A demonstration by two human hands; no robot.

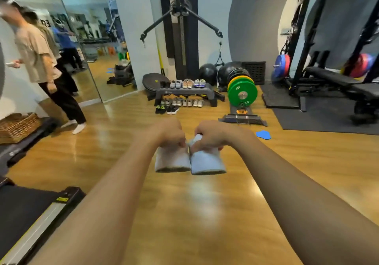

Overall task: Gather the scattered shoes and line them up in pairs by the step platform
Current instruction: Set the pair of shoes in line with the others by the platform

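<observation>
While gripped at the top, left shoe [172, 160] in curled left hand [172, 135], right shoe [208, 162] in curled right hand [211, 134], likely light, soft-topped, stiff-soled; best held at firmer rims.

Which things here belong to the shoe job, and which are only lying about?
Job: left hand gripping left shoe; right hand gripping right shoe; platform; top shoes; floor shoes.
Lying about: green plates; balls; basket; blue pad; bench.
</observation>
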